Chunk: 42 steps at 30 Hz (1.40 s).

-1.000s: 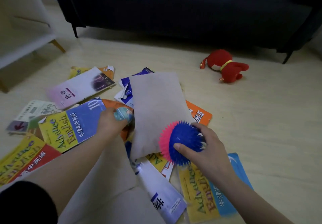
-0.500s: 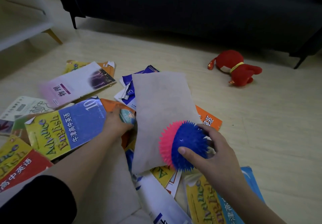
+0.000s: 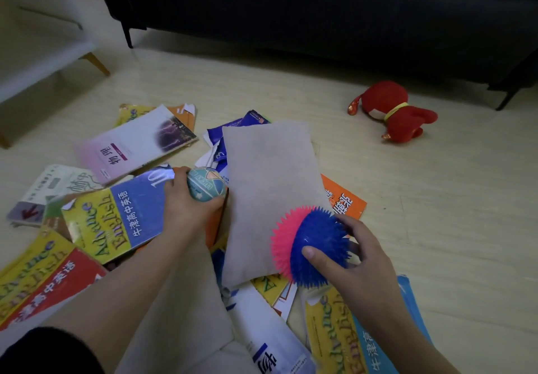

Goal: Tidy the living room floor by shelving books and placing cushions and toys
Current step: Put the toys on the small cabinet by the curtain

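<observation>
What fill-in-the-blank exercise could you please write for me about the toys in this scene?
The right hand grips the spiky ball, which is half pink and half ____.
The left hand holds the small patterned ball next to a book titled Advance ____.
The plush toy lying near the sofa is ____.
Missing words: blue; English; red.
</observation>
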Tool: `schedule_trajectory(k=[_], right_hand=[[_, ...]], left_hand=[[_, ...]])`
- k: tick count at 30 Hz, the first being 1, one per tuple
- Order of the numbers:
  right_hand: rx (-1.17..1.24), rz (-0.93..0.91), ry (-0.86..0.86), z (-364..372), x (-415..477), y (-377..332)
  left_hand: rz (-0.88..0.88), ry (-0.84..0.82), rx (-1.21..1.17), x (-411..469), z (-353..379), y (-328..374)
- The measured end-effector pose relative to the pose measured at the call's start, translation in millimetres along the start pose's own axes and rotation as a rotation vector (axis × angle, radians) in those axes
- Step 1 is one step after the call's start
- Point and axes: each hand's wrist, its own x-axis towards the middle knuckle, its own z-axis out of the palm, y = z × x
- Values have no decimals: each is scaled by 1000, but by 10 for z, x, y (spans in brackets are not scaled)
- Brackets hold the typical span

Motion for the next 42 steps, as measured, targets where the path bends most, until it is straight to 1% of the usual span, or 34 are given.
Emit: schedule_trajectory(k=[3, 6, 13, 14, 16, 17, 24, 28, 31, 33, 36, 42], right_hand=[[27, 40, -3, -178, -137, -319], [44, 83, 1, -484, -333, -746], [66, 155, 116, -1511, -889, -1890], [60, 161, 117, -1554, -953, -1966], [62, 184, 161, -2000, -1197, -2408], [69, 189, 170, -2106, -1288, -2523], [102, 232, 306, -3487, -2241, -4023], [101, 221, 389, -4070, -2714, -4751], [128, 200, 470, -4322, -3073, -5146], [147, 180, 533, -4428, -3315, -5368], [182, 174, 618, -4461, -3666, -5588], [266, 193, 878, -4472, -4422, -5834]], left_hand=[[2, -62, 37, -288, -311, 386], [3, -136, 80, -703, -672, 928], [-6, -285, -25, -1535, -1505, 2372], [-12, -295, -33, -1645, -1557, 2485], [-14, -341, -76, -1924, -1825, 3114], [-18, -352, -91, -2052, -1901, 3292], [38, -483, -167, -2920, -2963, 5259], [79, -518, -208, -3270, -3573, 6101], [92, -559, -246, -3534, -3962, 6525], [139, -611, -264, -3691, -4152, 6687], [203, -689, -281, -3848, -4381, 6790], [320, -872, -286, -4100, -4634, 6977]])
